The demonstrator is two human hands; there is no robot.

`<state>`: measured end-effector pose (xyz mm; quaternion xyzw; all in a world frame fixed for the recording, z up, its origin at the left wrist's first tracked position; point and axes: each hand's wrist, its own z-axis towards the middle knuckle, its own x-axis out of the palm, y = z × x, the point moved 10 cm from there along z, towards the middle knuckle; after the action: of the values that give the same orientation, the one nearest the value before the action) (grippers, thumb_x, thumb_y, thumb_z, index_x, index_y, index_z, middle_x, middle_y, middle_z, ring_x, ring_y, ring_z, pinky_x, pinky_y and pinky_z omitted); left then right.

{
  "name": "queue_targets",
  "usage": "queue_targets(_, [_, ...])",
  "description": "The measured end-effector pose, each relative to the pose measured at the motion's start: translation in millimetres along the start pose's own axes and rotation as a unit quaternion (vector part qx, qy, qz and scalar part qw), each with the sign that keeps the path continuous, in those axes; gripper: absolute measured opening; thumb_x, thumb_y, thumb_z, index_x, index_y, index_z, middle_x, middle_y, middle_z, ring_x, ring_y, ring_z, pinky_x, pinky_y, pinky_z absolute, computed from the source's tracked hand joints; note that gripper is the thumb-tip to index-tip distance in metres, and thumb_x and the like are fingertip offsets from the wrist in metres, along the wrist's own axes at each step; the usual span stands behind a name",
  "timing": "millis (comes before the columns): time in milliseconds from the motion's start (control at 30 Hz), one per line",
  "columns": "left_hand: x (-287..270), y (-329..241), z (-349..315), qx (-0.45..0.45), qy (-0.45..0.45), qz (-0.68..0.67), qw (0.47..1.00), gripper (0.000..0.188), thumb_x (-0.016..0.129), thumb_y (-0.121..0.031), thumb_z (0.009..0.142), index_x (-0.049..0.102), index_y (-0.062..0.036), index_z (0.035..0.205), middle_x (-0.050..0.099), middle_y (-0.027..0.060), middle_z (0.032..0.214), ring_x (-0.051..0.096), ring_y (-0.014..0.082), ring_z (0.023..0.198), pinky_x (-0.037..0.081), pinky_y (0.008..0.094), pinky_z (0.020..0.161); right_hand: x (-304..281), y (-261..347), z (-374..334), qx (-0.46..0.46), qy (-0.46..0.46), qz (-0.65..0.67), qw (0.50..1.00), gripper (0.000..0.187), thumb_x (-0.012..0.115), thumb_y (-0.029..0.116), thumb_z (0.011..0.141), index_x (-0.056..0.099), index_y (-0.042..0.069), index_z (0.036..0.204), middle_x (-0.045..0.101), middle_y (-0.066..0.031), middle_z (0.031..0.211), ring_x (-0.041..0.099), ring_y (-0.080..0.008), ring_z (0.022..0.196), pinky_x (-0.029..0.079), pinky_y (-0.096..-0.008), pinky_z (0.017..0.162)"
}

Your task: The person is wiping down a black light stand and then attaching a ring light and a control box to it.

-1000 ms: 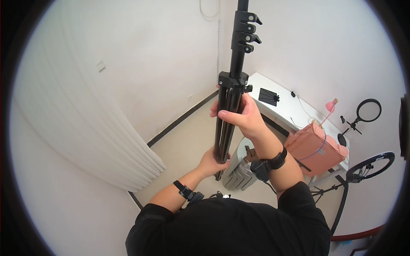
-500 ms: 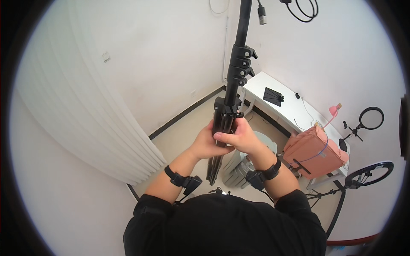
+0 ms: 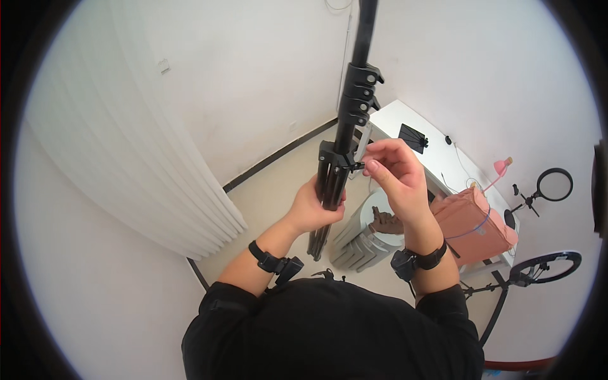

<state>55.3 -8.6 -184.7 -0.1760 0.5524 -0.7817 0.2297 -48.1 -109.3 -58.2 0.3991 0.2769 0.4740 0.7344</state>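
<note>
A black tripod stand (image 3: 344, 133) rises through the middle of the view, its legs folded together and its pole reaching past the top edge. My left hand (image 3: 312, 209) is closed around the folded legs, just below the collar. Beside the collar, a small black knob (image 3: 358, 166) sticks out to the right. My right hand (image 3: 402, 180) is at that knob, with its thumb and curled fingertips around the outer end. The clamps (image 3: 362, 95) with their levers sit higher up the pole.
Below my right hand stands a grey ribbed stool (image 3: 361, 253) with a brown item (image 3: 385, 221) on top. To the right are a white desk (image 3: 396, 117), a pink chair (image 3: 472, 231), a pink lamp (image 3: 502, 166) and ring-shaped stands (image 3: 546, 269). A white curtain (image 3: 145, 158) hangs at left.
My right hand has let go of the folded legs and moved up and right to the knob. My left hand keeps its hold. The brown item on the stool has come into sight.
</note>
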Motion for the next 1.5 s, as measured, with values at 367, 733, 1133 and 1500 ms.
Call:
queue_targets(367, [-4.1, 12.8, 0.2, -0.028, 0.002, 0.004, 1.0, 0.054, 0.081, -0.01, 0.072, 0.058, -0.002, 0.121, 0.071, 0.0049, 0.095, 0.069, 0.0135, 0.089, 0.056, 0.0305, 0.086, 5.0, -20.0, 3.8, 0.112, 0.006, 0.084, 0.99, 0.02, 0.068, 0.001, 0.095, 0.066, -0.001, 0.115, 0.069, -0.0038, 0.091, 0.064, -0.0097, 0.077, 0.05, -0.0253, 0.07])
queue_targets(733, [-4.3, 8.6, 2.0, -0.019, -0.013, -0.012, 1.0, 0.043, 0.079, -0.002, 0.072, 0.06, -0.0052, 0.11, 0.067, 0.0015, 0.089, 0.065, 0.0116, 0.081, 0.056, 0.0299, 0.073, 13.7, -28.9, 1.4, 0.142, 0.046, 0.019, 0.989, 0.015, 0.072, 0.013, 0.096, 0.067, 0.002, 0.105, 0.066, 0.0002, 0.082, 0.057, -0.0068, 0.068, 0.045, -0.0223, 0.063])
queue_targets(1133, [-17.7, 18.9, 3.0, 0.005, -0.038, -0.012, 0.999, 0.04, 0.078, -0.001, 0.072, 0.059, -0.0043, 0.108, 0.066, 0.0021, 0.088, 0.065, 0.0118, 0.08, 0.056, 0.0299, 0.072, 23.0, -13.2, 8.4, -0.078, 0.028, -0.09, 0.992, 0.031, 0.078, 0.003, 0.087, 0.069, 0.003, 0.117, 0.069, -0.0027, 0.097, 0.065, -0.0111, 0.078, 0.05, -0.0246, 0.067])
queue_targets(1500, [-24.5, 34.6, 7.4, -0.025, -0.042, 0.011, 0.999, 0.037, 0.078, -0.003, 0.073, 0.06, -0.0054, 0.106, 0.067, 0.0013, 0.091, 0.065, 0.0112, 0.083, 0.055, 0.0297, 0.077, 31.8, -80.0, -5.0, 0.362, 0.032, 0.149, 0.92, 0.04, 0.064, 0.035, 0.101, 0.061, 0.008, 0.071, 0.058, -0.0017, 0.062, 0.054, -0.0131, 0.05, 0.037, -0.0248, 0.052])
